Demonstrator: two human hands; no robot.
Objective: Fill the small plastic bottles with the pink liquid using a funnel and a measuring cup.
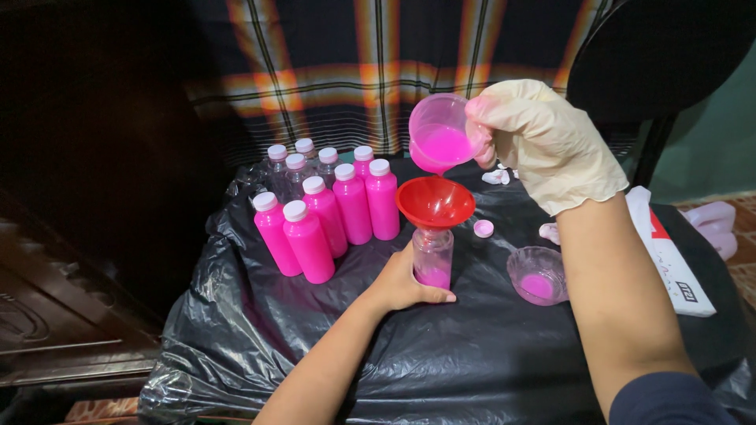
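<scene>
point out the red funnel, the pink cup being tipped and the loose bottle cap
red funnel [435, 201], head view, on its wide bowl
pink cup [438, 138], head view, on its side wall, above the funnel
loose bottle cap [483, 228], head view, on its top, right of the funnel

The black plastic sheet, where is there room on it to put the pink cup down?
The black plastic sheet lies bare along the near edge, between the two forearms, and near-left, in front of the filled pink bottles. It is crowded at the back left with bottles, and around the red funnel, the loose cap and the small bowl.
</scene>
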